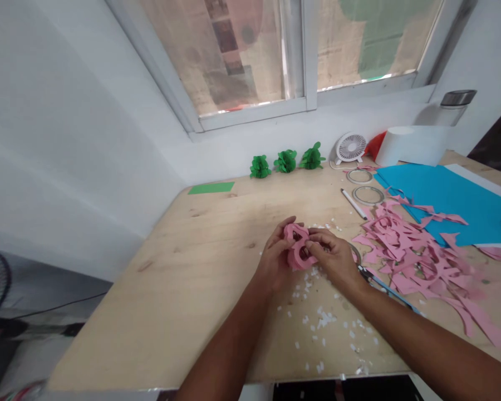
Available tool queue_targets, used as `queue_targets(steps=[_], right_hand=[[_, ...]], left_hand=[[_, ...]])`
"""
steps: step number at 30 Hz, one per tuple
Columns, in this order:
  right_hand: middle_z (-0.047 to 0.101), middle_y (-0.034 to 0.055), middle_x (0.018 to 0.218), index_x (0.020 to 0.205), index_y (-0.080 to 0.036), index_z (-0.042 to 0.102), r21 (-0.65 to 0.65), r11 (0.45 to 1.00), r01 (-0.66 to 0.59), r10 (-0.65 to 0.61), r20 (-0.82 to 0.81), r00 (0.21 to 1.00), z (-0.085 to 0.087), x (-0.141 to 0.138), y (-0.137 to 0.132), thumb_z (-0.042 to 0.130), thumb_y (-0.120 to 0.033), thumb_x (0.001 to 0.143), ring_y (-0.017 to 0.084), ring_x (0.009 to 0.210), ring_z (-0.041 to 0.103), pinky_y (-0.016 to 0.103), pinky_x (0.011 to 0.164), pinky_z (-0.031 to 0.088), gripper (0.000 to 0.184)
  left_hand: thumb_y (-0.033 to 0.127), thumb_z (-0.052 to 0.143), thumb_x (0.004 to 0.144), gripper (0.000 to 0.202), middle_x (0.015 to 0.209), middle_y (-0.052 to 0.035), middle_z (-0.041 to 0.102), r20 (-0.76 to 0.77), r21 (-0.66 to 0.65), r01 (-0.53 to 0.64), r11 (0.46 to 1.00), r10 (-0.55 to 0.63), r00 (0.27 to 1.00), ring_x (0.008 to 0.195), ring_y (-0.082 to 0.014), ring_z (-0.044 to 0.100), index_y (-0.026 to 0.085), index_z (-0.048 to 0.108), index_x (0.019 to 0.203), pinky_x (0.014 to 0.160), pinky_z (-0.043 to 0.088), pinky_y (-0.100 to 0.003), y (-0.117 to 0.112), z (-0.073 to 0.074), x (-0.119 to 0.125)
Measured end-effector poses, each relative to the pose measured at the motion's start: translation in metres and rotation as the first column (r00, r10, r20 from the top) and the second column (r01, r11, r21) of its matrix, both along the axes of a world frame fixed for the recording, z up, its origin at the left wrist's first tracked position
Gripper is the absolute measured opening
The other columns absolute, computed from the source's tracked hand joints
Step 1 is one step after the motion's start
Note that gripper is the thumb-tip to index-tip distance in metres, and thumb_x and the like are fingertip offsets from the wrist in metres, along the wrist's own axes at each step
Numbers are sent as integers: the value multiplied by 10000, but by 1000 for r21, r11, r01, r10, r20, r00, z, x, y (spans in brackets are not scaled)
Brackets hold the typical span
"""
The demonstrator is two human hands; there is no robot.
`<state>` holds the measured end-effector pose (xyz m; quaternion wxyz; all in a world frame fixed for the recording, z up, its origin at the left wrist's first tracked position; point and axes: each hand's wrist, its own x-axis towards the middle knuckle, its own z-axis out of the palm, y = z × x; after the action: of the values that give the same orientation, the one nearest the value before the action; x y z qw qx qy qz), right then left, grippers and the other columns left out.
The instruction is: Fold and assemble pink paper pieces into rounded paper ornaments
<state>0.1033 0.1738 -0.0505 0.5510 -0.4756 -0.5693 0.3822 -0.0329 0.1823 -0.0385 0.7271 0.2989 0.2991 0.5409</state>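
Note:
Over the middle of the wooden table (183,278), both my hands hold a pink paper flower piece (297,249). My left hand (275,259) grips its left side with fingers curled round it. From the right, my right hand (334,257) pinches the same piece. Small white paper bits (323,320) lie scattered on the table under and in front of my hands. Scissors (384,285) lie partly hidden beneath my right forearm.
A heap of pink paper scraps (413,256) lies to the right, beside blue paper sheets (451,200). Two tape rolls (365,186), a white pen (354,204), a small white fan (350,147) and three green paper flowers (286,161) sit farther back. A green paper piece (211,187) lies at the back left.

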Motion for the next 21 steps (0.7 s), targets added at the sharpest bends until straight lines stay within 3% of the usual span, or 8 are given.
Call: queue_targets(steps=[14,21], right_hand=[[701,63,873,558,-216,660,-14,1000,-22,22,8,1000,2,5,1,574,-340,797,224,1005,608,346,831,474,283],[679,81,992,703,-189,708,-158,987,-17,-1,-117,993,5,2,-1,616,-383,743,192,744,654,267,518,507,219]], left_hand=[[146,656,629,496,987,-52,638,-82,42,57,997,-54,995,835,-168,593,207,594,1117,779,434,-297,1,-11,6],[156,655,633,482,985,-54,642,-147,45,51,998,-44,988,818,-166,583,200,604,1110,740,431,-277,1,-13,8]])
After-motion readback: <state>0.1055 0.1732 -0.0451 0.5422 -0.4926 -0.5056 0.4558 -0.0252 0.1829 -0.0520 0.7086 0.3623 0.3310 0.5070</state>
